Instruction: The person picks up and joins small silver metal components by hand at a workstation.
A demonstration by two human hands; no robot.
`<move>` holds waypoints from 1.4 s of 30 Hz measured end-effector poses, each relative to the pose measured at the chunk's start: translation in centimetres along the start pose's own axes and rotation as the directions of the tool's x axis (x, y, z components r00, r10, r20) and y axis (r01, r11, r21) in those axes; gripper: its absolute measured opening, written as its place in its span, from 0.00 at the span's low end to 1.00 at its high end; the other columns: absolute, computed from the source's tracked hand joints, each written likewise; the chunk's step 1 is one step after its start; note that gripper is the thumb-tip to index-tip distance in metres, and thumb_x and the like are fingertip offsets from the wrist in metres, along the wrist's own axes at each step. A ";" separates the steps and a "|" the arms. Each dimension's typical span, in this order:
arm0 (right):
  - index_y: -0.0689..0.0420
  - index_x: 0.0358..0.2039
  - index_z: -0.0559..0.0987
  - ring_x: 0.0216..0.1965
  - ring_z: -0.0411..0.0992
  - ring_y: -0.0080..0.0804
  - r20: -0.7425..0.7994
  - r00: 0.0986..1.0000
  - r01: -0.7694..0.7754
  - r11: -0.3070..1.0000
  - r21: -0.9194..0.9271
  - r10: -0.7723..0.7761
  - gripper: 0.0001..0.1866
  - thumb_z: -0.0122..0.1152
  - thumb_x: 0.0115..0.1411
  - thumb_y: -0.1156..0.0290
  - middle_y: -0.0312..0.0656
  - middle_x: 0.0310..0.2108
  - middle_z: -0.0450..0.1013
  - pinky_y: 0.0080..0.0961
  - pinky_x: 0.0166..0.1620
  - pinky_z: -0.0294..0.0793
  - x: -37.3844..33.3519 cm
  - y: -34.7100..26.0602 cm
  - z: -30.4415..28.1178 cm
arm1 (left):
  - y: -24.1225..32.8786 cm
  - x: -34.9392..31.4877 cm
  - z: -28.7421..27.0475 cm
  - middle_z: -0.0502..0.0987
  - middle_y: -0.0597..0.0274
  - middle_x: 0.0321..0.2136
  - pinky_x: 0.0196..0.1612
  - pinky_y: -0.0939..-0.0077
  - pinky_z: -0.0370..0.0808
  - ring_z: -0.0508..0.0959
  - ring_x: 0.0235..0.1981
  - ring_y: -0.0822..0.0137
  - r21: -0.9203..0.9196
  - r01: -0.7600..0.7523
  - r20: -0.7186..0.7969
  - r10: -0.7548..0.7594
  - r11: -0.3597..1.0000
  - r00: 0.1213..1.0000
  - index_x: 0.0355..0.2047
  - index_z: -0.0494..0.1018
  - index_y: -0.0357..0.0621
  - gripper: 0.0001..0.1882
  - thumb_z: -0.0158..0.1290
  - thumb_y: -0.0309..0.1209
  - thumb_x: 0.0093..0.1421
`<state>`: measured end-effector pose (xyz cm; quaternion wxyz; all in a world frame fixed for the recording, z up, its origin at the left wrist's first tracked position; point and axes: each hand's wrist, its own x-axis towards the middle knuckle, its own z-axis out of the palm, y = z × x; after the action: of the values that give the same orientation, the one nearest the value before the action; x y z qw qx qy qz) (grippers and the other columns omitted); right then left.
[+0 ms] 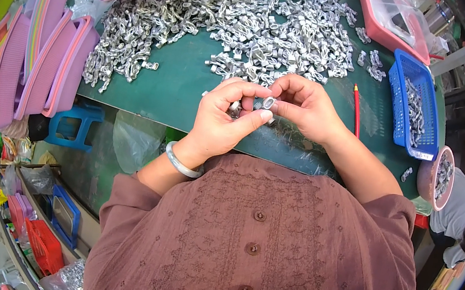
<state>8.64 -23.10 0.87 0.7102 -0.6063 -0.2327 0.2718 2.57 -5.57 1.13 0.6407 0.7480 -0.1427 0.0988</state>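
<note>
My left hand (217, 116), a pale bangle on its wrist, is closed with thumb and fingers pinching a small silvery metal fitting (268, 102) that has an oval opening. From the other side, the thumb and bent forefinger of my right hand (310, 109) close on the same fitting. Another small metal piece (235, 109) shows inside the curl of my left fingers. Both hands are over the front edge of the green table (180, 71). Just beyond them spreads a large heap of similar small metal fittings (271, 33).
A red pencil-like stick (356, 111) lies right of my hands. Farther right stand a blue basket (394, 102) and a pink bowl (426, 181), both holding metal pieces. Purple trays (43, 44) are stacked at the left, above a blue stool (75, 124).
</note>
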 end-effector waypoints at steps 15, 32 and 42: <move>0.59 0.28 0.72 0.29 0.66 0.14 0.012 1.000 -0.004 0.999 -0.036 0.005 0.04 0.58 0.51 0.79 0.30 0.26 0.69 0.14 0.34 0.67 -0.3 -0.1 -0.1 | 0.0 0.1 0.0 0.67 0.68 0.23 0.28 0.86 0.63 0.66 0.24 0.78 0.114 -0.097 -0.029 0.101 0.989 0.994 0.32 0.74 0.37 0.09 0.56 0.21 0.49; 0.59 0.37 0.67 0.33 0.75 0.38 0.200 0.979 -0.116 0.910 0.397 0.038 0.10 0.54 0.57 0.69 0.52 0.34 0.74 0.27 0.37 0.74 -0.2 -0.2 -0.4 | -1.1 0.5 0.3 0.70 0.72 0.19 0.20 0.89 0.62 0.65 0.17 0.82 -0.449 0.476 0.001 -0.533 0.756 0.846 0.29 0.73 0.39 0.07 0.51 0.31 0.57; 0.58 0.38 0.66 0.33 0.75 0.37 0.186 0.980 -0.135 0.928 0.348 0.072 0.11 0.53 0.58 0.68 0.49 0.33 0.73 0.25 0.36 0.74 -0.1 0.0 -0.6 | -0.5 0.4 0.5 0.71 0.71 0.21 0.20 0.89 0.63 0.66 0.17 0.82 -0.517 0.385 -0.077 -0.489 0.765 0.869 0.32 0.73 0.39 0.07 0.53 0.30 0.56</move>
<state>8.91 -23.60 0.76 0.7712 -0.4523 -0.2064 0.3976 3.09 -6.00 0.69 0.8236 0.5607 0.0835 -0.0157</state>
